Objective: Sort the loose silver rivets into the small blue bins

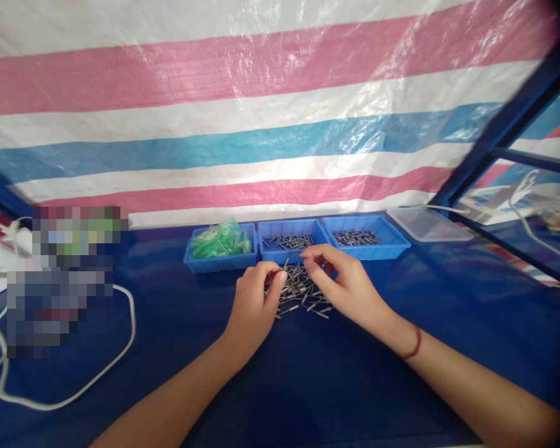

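Note:
A loose pile of metal pop rivets lies on the blue tabletop, between my two hands. My left hand is at the pile's left side, thumb and forefinger pinched together. A thin rivet sticks up at those fingertips. Over the right side of the pile, my right hand is curled, its thumb and forefinger tips close together; whatever they hold, if anything, cannot be made out. Just behind the pile stand a middle blue bin with rivets in it and a right blue bin holding more rivets.
A left blue bin holds green-tinted plastic packets. At the back right lies a clear plastic lid or tray. A white cable loops across the left of the table. Striped sheeting hangs behind, with blue frame posts at both sides.

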Action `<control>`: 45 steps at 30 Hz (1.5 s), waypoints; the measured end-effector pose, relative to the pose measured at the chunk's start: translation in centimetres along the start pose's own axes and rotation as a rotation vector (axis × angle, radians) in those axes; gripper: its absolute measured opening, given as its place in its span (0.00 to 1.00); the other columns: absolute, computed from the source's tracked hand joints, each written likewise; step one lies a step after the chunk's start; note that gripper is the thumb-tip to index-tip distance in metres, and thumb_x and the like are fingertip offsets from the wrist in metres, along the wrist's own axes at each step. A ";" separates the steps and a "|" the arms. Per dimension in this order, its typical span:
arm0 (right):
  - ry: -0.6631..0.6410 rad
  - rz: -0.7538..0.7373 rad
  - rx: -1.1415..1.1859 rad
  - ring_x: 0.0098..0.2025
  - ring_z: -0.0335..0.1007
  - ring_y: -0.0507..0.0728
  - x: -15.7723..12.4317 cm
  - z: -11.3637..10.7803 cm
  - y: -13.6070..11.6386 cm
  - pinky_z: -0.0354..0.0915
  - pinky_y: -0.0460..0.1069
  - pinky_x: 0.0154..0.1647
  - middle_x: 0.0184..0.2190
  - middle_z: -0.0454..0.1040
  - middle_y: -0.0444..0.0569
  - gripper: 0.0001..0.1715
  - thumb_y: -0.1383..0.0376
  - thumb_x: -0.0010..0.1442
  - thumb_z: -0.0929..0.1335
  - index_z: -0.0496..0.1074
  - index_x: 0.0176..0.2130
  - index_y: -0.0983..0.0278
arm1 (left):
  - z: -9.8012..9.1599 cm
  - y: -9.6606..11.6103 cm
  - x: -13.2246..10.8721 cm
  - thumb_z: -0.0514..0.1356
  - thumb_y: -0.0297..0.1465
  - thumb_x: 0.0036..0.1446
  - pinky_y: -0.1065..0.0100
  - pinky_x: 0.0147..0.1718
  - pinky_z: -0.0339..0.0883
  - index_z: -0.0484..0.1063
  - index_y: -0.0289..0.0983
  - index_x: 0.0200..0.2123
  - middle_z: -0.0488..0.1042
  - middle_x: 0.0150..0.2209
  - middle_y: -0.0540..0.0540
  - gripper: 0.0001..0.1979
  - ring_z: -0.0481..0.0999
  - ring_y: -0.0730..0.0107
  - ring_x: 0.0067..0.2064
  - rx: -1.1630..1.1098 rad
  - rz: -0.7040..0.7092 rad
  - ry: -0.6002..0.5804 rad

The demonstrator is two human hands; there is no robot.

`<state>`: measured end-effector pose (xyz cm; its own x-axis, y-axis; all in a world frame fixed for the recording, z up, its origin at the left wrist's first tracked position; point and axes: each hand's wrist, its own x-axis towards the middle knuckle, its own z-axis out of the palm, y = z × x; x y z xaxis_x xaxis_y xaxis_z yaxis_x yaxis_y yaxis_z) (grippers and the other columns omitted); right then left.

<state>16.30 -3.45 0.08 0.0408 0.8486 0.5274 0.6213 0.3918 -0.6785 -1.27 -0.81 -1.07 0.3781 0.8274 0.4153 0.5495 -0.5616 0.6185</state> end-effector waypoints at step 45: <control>0.202 -0.035 -0.391 0.32 0.69 0.57 2.6 -3.3 3.9 0.62 0.51 0.36 0.30 0.76 0.49 0.08 0.66 0.59 0.64 0.73 0.32 0.63 | -0.8 -0.4 0.3 0.53 0.31 0.62 0.64 0.44 0.62 0.65 0.38 0.43 0.71 0.39 0.46 0.06 0.70 0.65 0.43 -0.012 0.174 -0.122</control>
<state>21.41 -0.86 0.48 0.1425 0.7359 0.6619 0.8728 0.2220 -0.4347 -1.95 -0.32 -0.71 0.5543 0.7109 0.4329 0.4594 -0.6950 0.5531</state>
